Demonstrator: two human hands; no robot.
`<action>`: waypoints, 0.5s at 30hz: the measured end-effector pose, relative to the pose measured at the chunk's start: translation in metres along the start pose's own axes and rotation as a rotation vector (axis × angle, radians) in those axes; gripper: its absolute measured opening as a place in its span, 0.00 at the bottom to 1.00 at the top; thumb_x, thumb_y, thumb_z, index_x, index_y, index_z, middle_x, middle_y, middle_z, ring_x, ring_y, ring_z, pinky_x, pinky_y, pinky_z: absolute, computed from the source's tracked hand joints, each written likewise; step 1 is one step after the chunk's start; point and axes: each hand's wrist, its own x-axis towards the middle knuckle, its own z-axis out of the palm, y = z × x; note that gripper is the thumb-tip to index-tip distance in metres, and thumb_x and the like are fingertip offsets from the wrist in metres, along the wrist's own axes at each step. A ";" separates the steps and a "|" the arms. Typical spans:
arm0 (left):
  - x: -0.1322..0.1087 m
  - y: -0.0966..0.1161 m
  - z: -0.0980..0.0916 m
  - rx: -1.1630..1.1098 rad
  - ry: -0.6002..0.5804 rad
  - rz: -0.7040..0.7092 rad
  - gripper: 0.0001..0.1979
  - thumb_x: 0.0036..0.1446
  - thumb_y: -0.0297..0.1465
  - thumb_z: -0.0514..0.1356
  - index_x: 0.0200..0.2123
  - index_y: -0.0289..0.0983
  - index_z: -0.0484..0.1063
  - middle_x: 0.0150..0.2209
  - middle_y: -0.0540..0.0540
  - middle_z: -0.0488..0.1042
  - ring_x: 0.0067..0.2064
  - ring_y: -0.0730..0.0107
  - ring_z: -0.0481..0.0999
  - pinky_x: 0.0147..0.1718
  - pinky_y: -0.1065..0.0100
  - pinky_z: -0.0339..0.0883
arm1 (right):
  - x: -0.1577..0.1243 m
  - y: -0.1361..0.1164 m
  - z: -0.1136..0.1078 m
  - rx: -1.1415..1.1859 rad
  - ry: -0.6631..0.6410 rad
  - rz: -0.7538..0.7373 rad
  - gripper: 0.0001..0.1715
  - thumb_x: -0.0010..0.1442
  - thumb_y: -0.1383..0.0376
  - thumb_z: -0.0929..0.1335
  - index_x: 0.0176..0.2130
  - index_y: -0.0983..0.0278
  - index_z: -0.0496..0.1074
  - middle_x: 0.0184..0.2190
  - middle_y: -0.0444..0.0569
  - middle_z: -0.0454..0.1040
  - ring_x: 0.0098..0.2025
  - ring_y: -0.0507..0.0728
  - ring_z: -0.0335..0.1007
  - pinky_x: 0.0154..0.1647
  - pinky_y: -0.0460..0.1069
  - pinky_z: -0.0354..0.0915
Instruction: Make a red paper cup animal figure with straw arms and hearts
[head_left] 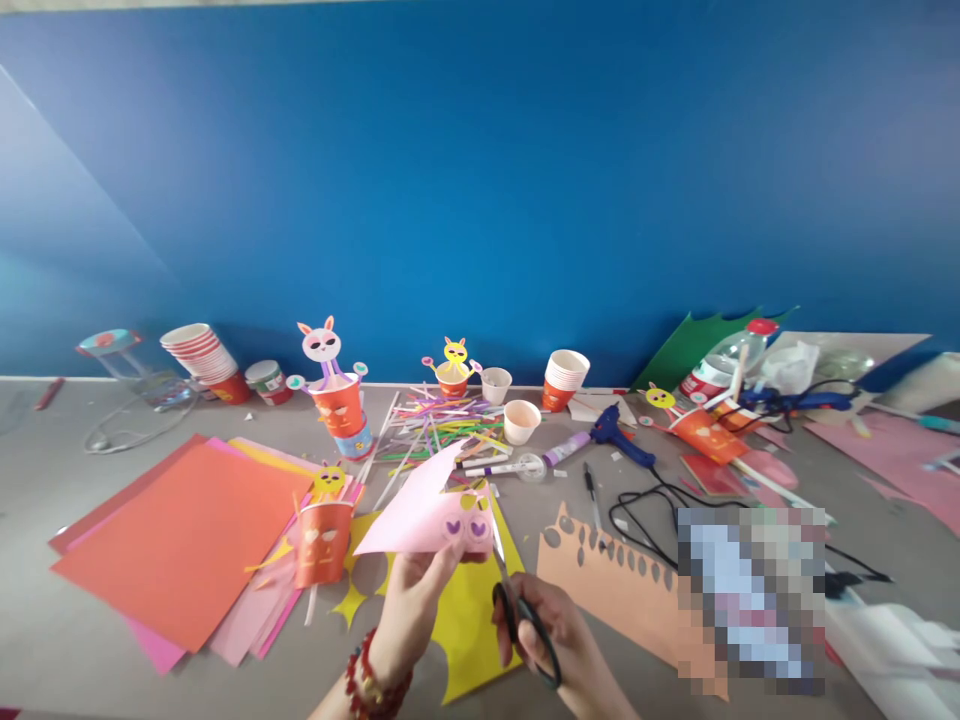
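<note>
A sheet of pink paper (412,508) is pinched in my left hand (420,590), its thumb lying on top near the lower edge. Two small circles with purple hearts (466,528) show on the paper, just past the thumb. My right hand (547,630) grips black-handled scissors (504,560), fingers through the loops. The blades point up and away, at the right edge of the pink paper; whether they are cutting it I cannot tell. Beneath both hands lies yellow paper (469,630) with rounded cut-outs.
Stacked colored paper (187,540) and orange cups with paper animals (324,540) stand left. Colored strips (442,425) lie behind the hands. A blue glue gun (622,437) with a black cable, cut orange paper (607,580) and a bottle (724,360) are at right.
</note>
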 end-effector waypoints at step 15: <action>-0.001 0.005 -0.001 0.053 -0.020 -0.026 0.18 0.53 0.41 0.70 0.39 0.32 0.82 0.35 0.38 0.84 0.37 0.53 0.83 0.41 0.58 0.77 | 0.000 0.021 -0.004 0.038 0.007 0.077 0.37 0.50 0.32 0.68 0.28 0.62 0.64 0.15 0.42 0.68 0.14 0.46 0.49 0.18 0.43 0.46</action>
